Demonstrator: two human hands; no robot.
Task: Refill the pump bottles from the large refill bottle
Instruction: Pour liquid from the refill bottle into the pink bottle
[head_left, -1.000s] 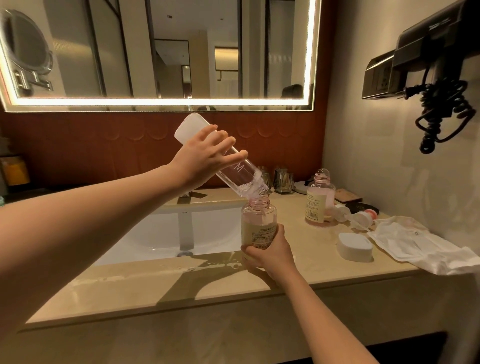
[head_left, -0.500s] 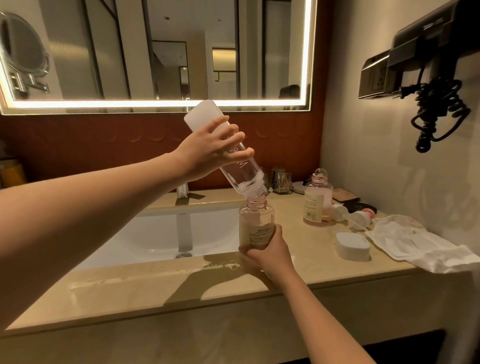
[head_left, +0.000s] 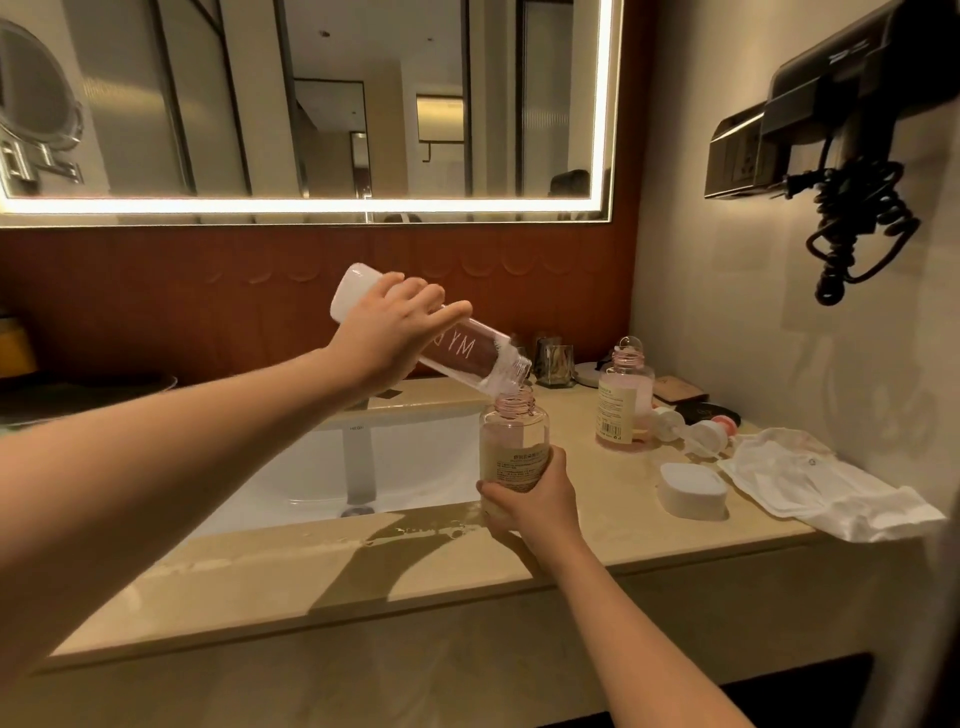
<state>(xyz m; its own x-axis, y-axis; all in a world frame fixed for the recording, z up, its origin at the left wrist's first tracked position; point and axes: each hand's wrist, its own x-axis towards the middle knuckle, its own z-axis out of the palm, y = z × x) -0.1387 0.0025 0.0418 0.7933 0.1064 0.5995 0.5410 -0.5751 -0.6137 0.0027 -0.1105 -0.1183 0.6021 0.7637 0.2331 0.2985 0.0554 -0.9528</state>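
Observation:
My left hand (head_left: 390, 332) grips the large clear refill bottle (head_left: 467, 353), tilted with its mouth down over the open neck of a small pump bottle (head_left: 511, 441). That small bottle holds pink liquid and stands on the counter by the sink, with my right hand (head_left: 535, 501) wrapped round its lower part. A second small bottle (head_left: 623, 405) with pink liquid stands open further right. Two pump heads (head_left: 691, 428) lie on the counter beside it. A white cap (head_left: 691, 491) rests near the front.
The beige counter (head_left: 363, 582) has a wet patch in front of the white sink (head_left: 363, 467) and its tap (head_left: 358, 457). A crumpled white cloth (head_left: 826, 486) lies at the right. A hair dryer (head_left: 852, 156) with coiled cord hangs on the right wall. Small glass holders (head_left: 553, 364) stand at the back.
The refill bottle has tipped to a flatter angle, its base lower than before, with its mouth still over the small bottle. My right hand has kept its hold.

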